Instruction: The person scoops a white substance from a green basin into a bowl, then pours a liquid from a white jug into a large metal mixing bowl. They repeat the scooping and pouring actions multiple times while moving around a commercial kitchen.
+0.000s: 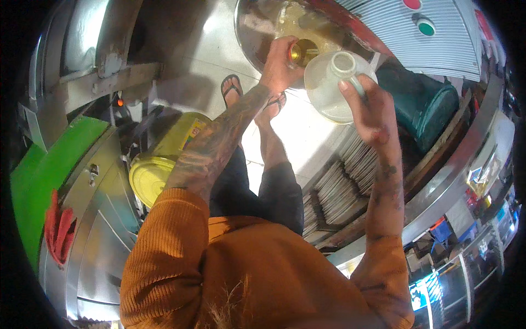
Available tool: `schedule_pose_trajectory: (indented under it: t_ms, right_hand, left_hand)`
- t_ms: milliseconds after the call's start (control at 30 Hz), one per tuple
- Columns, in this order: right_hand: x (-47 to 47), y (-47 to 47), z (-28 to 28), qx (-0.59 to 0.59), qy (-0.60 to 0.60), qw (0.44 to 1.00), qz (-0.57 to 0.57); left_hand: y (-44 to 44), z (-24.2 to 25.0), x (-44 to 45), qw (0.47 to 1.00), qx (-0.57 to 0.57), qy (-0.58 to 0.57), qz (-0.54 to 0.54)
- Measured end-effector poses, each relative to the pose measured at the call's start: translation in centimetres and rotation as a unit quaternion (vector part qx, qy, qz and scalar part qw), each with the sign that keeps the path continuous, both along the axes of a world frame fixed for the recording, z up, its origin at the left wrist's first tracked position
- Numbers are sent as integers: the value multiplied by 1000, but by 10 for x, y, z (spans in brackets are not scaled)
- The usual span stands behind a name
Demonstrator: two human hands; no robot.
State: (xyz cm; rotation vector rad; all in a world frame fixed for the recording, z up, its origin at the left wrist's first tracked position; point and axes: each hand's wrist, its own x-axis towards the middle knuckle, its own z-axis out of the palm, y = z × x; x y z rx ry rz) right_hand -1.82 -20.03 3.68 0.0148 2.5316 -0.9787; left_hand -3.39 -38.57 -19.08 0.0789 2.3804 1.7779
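My left hand (pixel 281 61) reaches over a large round metal bowl (pixel 250 45), its fingers curled around a small round container (pixel 295 52) with an orange rim and a golden inside. Much of that container is hidden by the fingers. Yellowish, wet-looking matter (pixel 289 20) coats part of the bowl. In my right hand (pixel 372 107) is a translucent white plastic funnel-shaped vessel (pixel 324 90), gripped by its handle. Its narrow round end faces up towards me, and its wide part overlaps the bowl's near edge in view.
A ribbed metal panel (pixel 394 24) with a red and a green button (pixel 426 28) stands beyond the bowl. A dark green bin (pixel 431 111) lies to the right, above stacked flat items (pixel 341 189). At left are a yellow bucket (pixel 150 177), a green surface (pixel 53 156) and a red cloth (pixel 59 230).
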Motion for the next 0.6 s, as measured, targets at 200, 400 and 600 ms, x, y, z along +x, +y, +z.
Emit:
schedule_pose_trajectory:
  t_ms: [200, 400, 600]
  right_hand:
    - [-40, -23, 19, 53, -76, 995, 42]
    - [-68, -29, 26, 153, -110, 976, 105]
    - [-76, -35, 35, 167, -96, 974, 118]
  left_hand:
    - [-5, 8, -1, 999, 42, 9, -20]
    - [0, 15, -6, 998, 68, 2, -13]
    - [6, 12, -6, 996, 85, -9, -17]
